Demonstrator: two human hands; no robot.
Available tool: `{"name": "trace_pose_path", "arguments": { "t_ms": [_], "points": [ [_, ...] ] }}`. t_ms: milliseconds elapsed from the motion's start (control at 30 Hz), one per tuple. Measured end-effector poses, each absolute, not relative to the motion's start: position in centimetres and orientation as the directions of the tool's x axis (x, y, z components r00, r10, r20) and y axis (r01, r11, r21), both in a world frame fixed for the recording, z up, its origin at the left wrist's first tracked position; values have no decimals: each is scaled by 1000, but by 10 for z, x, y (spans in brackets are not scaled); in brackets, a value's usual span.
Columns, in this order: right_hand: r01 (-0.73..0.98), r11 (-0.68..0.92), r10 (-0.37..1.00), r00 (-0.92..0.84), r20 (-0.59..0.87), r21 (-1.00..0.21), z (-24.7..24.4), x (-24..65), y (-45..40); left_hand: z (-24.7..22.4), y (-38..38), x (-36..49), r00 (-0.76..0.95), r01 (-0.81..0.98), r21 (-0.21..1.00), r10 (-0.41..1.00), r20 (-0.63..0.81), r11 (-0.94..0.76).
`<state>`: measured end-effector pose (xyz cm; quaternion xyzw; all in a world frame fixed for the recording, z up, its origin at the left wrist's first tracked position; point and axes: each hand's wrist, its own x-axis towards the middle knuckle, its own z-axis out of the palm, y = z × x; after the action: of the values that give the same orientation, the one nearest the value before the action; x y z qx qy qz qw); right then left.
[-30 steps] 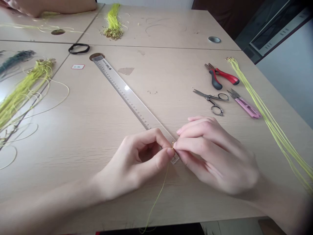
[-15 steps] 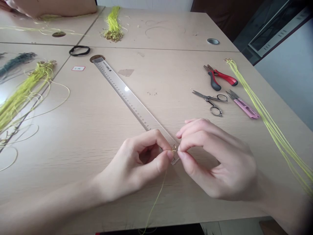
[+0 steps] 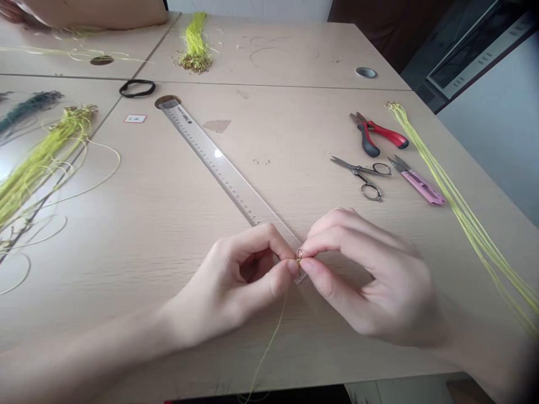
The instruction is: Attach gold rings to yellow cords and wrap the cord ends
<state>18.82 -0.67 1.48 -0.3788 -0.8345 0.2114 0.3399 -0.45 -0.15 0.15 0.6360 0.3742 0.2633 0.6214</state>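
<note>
Between my two hands, over the near end of a clear ruler [image 3: 219,160], is a small gold ring [image 3: 300,253] with yellow-green cord at it. My left hand [image 3: 248,280] pinches the cord beside the ring between thumb and forefinger, and a thin yellow-green cord [image 3: 272,339] hangs from there past the table's front edge. My right hand [image 3: 370,275] has its thumb and forefinger closed at the ring's right side. Whatever those right fingertips pinch is too small to make out.
Red-and-black pliers [image 3: 373,133], small scissors [image 3: 357,169] and pink snips [image 3: 421,185] lie right, beside long yellow cords [image 3: 455,207]. Cord bundles [image 3: 46,151] lie left; another [image 3: 196,45] lies at the back. A black band [image 3: 137,88] and a grey ring [image 3: 366,72] lie farther off. A person's arm [image 3: 96,12] rests far left.
My right hand has moved slightly left, and its thumb and forefinger have come together at the ring. My left hand has hardly moved.
</note>
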Motion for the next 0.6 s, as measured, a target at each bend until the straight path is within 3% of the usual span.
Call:
{"name": "trace_pose_path", "arguments": {
  "t_ms": [433, 600],
  "points": [
    [524, 634, 764, -537, 357, -568, 16, 186, -5, 2, -1, -2, 592, 138, 988, 794, -139, 70],
    [512, 599, 797, -461, 391, -616, 17, 190, -6, 1, 0, -4, 560, 119, 990, 819, -125, 69]
  ]
}}
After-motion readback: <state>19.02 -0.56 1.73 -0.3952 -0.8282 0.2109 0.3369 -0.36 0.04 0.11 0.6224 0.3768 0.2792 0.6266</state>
